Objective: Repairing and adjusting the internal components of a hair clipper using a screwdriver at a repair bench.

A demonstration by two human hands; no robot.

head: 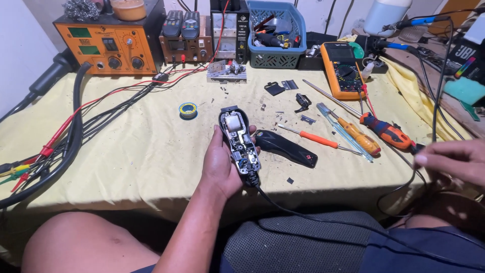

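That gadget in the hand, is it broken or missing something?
It looks opened up: the left hand holds a corded clipper with its insides bare. Its black cover lies beside it on the yellow cloth, with small loose bits scattered nearby.

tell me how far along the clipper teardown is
Done: the black cover is off and lies on the yellow cloth, with loose small parts nearby. In hand: the left hand holds the opened clipper body, insides exposed. The right hand is off to the side, empty. Left: the cover is not back on; screwdrivers lie unused.
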